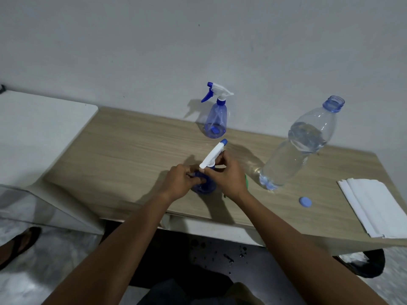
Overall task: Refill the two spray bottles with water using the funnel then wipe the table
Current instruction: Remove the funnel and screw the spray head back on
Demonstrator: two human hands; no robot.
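A blue spray bottle (203, 187) stands near the front middle of the wooden table (123, 150). My left hand (179, 179) grips its body. My right hand (226, 173) grips its white trigger head (212, 155) at the collar. A second blue spray bottle (215, 119) with its trigger head on stands upright at the back by the wall. A large clear water bottle (301, 146), uncapped and partly filled, stands to the right. A sliver of green (247, 180), perhaps the funnel, shows behind my right hand.
The water bottle's blue cap (305, 201) lies on the table near the front edge. A stack of white paper towels (374, 205) lies at the right end. A white surface (37, 128) adjoins the table on the left. A sandalled foot (19, 243) is on the floor.
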